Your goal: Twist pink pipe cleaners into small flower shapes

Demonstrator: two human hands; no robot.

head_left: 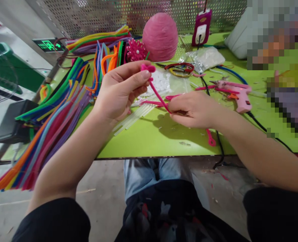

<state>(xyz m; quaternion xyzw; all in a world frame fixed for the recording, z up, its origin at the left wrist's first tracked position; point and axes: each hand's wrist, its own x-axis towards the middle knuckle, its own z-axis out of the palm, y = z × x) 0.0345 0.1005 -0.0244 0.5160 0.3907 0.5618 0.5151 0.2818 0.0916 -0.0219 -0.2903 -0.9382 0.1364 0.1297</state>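
Observation:
My left hand (pixel 121 87) pinches the looped upper end of a bright pink pipe cleaner (pixel 157 94) between thumb and forefinger, above the green table. The pipe cleaner slants down to the right into my right hand (pixel 194 107), whose fingers are closed on its lower part. More pink pipe cleaner pieces lie around my right hand, and a small pink piece with a looped end (pixel 211 138) rests on the table just below it. Clear glue sticks (pixel 136 117) lie between the hands, partly behind my left hand.
Bundles of coloured pipe cleaners (pixel 60 117) cover the left side. Behind stand a pink ball (pixel 160 37) and a pink flower (pixel 136 50). Pliers (pixel 181 69), a plastic bag (pixel 209 57) and a pink glue gun (pixel 242 95) lie right of centre; a black cable (pixel 218 144) hangs over the front edge.

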